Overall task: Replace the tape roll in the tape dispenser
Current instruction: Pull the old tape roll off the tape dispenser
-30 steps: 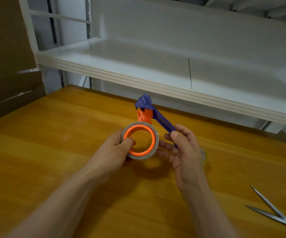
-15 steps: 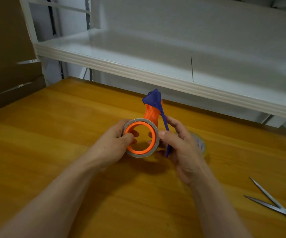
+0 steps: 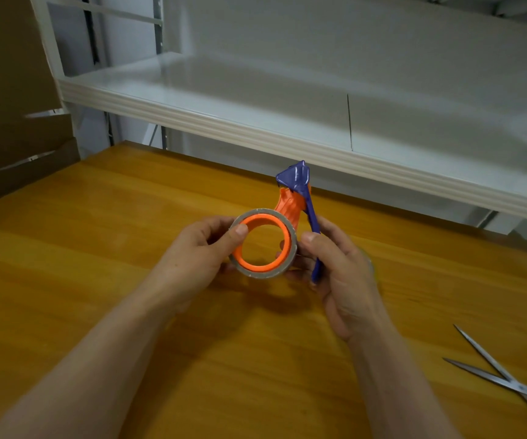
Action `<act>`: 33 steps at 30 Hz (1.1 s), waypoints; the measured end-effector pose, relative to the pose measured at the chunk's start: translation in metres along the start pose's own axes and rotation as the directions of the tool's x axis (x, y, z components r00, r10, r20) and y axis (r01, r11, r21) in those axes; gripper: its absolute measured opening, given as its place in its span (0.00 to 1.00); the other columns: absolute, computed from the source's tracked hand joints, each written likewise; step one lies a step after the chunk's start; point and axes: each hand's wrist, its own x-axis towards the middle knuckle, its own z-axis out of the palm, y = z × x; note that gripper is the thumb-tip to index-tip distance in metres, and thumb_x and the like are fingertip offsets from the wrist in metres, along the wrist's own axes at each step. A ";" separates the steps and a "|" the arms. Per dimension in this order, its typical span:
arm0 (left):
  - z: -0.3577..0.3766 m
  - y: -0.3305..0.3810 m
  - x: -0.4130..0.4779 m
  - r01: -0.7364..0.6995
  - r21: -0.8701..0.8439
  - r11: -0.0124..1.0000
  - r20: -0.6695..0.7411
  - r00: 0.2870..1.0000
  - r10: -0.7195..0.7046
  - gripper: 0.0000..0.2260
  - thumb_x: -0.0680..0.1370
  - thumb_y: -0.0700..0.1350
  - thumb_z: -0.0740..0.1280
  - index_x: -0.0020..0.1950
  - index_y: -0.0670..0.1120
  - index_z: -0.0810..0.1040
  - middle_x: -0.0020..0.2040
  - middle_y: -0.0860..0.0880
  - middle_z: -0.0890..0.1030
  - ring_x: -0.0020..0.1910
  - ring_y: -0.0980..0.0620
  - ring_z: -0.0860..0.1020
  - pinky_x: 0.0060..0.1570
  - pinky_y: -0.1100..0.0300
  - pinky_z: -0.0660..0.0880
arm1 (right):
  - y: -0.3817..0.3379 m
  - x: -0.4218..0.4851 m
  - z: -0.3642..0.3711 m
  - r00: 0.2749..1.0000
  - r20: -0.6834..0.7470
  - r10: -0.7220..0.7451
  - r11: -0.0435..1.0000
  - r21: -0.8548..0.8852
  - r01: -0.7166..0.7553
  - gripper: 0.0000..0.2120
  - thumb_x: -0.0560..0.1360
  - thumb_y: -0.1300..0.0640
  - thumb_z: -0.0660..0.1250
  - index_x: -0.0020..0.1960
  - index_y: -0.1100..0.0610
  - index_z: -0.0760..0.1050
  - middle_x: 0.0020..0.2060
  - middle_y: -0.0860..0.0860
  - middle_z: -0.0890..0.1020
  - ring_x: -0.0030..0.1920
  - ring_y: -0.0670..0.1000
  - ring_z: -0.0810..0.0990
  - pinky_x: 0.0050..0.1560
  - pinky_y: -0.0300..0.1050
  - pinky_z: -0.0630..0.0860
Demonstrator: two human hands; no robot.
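I hold an orange and blue tape dispenser (image 3: 297, 191) above the wooden table (image 3: 97, 248), its blue cutter head pointing up and away. A thin grey cardboard tape core (image 3: 292, 248) sits around the dispenser's orange hub ring. My left hand (image 3: 199, 261) pinches the core's left rim, thumb on the front. My right hand (image 3: 341, 270) grips the blue handle and presses its thumb against the core's right rim. A clear tape roll lies behind my right hand, almost fully hidden.
Open scissors (image 3: 493, 372) lie on the table at the right edge. A white metal shelf (image 3: 256, 134) overhangs the table's far side. Brown cardboard boxes (image 3: 8, 122) stand at the left.
The dispenser has tilted upright, its blue handle swinging from slanted right to nearly vertical. My right hand shifted closer and its thumb now presses the core's rim.
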 end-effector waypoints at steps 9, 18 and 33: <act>0.005 0.000 -0.007 -0.281 0.230 0.932 -0.093 0.947 0.308 0.15 0.77 0.59 0.64 0.60 0.57 0.79 0.55 0.54 0.81 0.55 0.55 0.80 0.50 0.58 0.81 | -0.002 -0.004 -0.002 1.000 -0.017 -0.016 1.000 0.020 0.016 0.34 0.68 0.46 0.74 0.72 0.49 0.73 0.55 0.54 0.88 0.51 0.52 0.88 0.45 0.47 0.83; 0.011 -0.007 -0.007 -0.388 0.320 0.864 -0.187 0.868 0.459 0.11 0.85 0.51 0.59 0.61 0.54 0.79 0.53 0.54 0.83 0.52 0.58 0.80 0.46 0.64 0.77 | -0.001 -0.009 -0.005 0.996 0.048 -0.077 0.997 -0.016 0.078 0.34 0.69 0.48 0.75 0.74 0.46 0.71 0.57 0.53 0.87 0.56 0.55 0.87 0.56 0.56 0.83; -0.020 -0.008 0.009 0.036 0.413 0.910 -0.434 0.886 0.162 0.13 0.84 0.50 0.60 0.54 0.47 0.83 0.43 0.46 0.83 0.42 0.42 0.80 0.44 0.47 0.78 | 0.002 -0.005 -0.007 0.991 -0.129 -0.029 1.000 0.003 0.029 0.39 0.63 0.44 0.75 0.73 0.47 0.72 0.54 0.51 0.86 0.44 0.45 0.86 0.46 0.46 0.82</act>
